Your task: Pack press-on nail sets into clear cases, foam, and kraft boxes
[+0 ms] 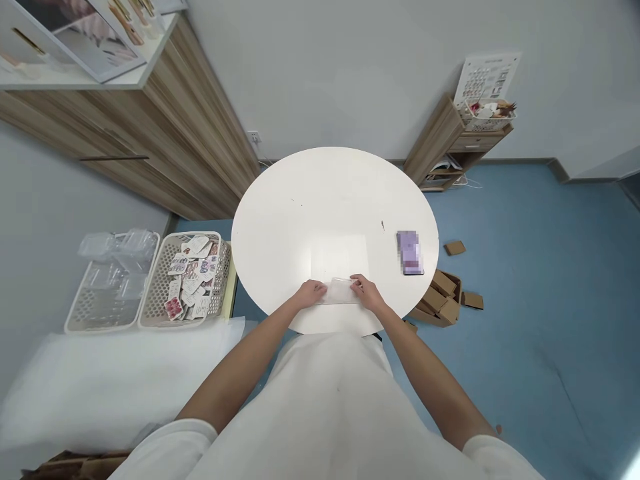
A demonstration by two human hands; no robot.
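A thin, translucent white sheet (339, 257) lies flat on the round white table (330, 183), near its front edge. On the sheet's near end is a small clear or whitish flat piece (343, 289); its kind is hard to make out, and it may be a folded part of the sheet. My left hand (311, 293) has its fingers closed at the left end of this near part. At the right end, my right hand (366, 292) pinches the upper corner, thumb and fingers bent together. A purple phone-shaped object (410, 253), partly pixelated, lies to the right.
Left of the table stand a white basket (150, 320) of printed cards and another basket (73, 323) with clear plastic boxes. White wrapping material (125, 380) spreads below them. Cardboard boxes (440, 300) sit on the floor at right. A wooden cabinet (200, 113) and small shelf (435, 140) stand behind.
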